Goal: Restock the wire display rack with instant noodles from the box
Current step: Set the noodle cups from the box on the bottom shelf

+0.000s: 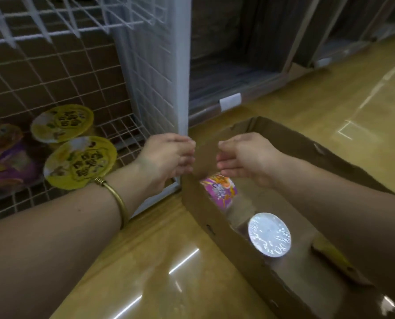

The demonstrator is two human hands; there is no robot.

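Could bump the box [226,245] and tip the purple noodle cup [219,189] inside, near the silver-topped cup [269,234], reaching in with left hand [166,157] and right hand [245,155] loosely curled, holding nothing, right beside the wire rack [182,65].

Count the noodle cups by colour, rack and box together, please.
Yellow-lidded cups on the rack: 2
Purple cups at its left edge, blurred: 2
Pink-purple cup in the box: 1
Silver-topped cup in the box: 1
Total: 6
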